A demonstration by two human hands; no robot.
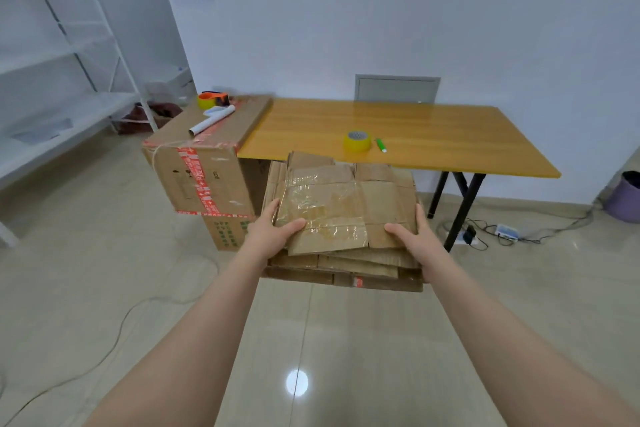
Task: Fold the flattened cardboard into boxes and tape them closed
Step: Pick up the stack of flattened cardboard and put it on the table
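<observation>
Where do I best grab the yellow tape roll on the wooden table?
Probably from above: the yellow tape roll lies flat, hole up. Pinch its wall, thumb in the core, on the side away from the small green marker.

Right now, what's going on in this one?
A person holds a stack of flattened cardboard in front of the wooden table. The left hand grips its left edge and the right hand its right edge, thumbs on top. No sheet in the stack is folded into a box yet. A yellow tape roll and a green marker lie on the table. A tape dispenser sits on the large taped box beside it.
</observation>
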